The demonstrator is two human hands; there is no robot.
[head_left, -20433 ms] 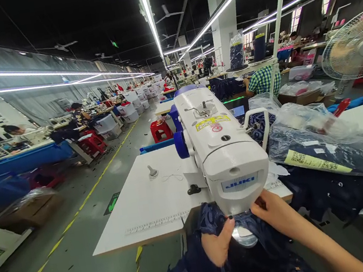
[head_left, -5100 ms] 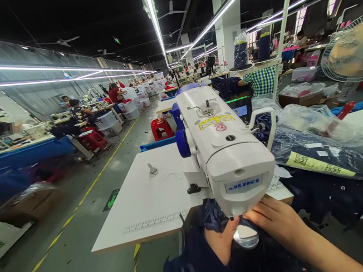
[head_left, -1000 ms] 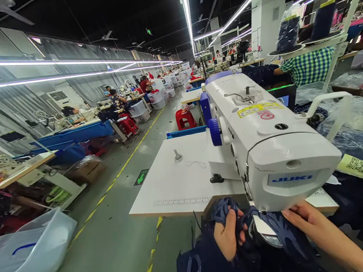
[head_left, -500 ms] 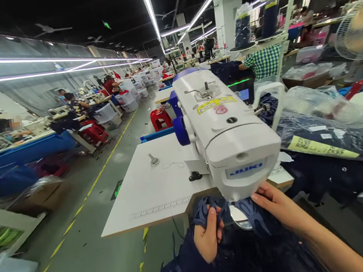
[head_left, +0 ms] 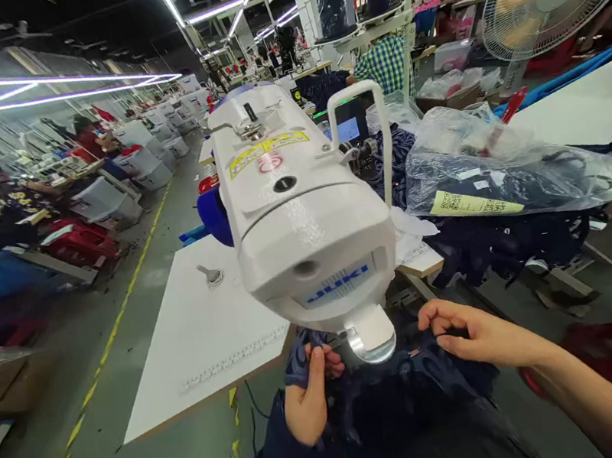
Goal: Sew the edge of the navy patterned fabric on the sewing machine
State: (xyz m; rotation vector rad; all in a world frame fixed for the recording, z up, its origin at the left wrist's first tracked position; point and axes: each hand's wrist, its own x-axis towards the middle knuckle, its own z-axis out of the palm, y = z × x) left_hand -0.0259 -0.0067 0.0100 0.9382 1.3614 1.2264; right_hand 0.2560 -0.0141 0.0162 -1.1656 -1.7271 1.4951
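Fingers of left hand point(head_left: 309, 403), seven o'clock on my remote feed, clamped navy openwork fabric point(head_left: 394, 416); right hand point(head_left: 474, 334), four o'clock, curled at its edge, grip unclear. Fabric hung six o'clock of JUKI sewing machine point(head_left: 307, 236). Uneven tugging, I judged, could pucker it.

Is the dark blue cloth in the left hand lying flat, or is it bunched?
Bunched: the dark blue cloth is gathered in the left hand and falls in loose folds below.

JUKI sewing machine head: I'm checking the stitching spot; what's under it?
Below the head, a white plate with a shiny, rounded metal edge shows; lower, navy fabric lies between the left hand and right hand. The head hides any needle or presser foot.
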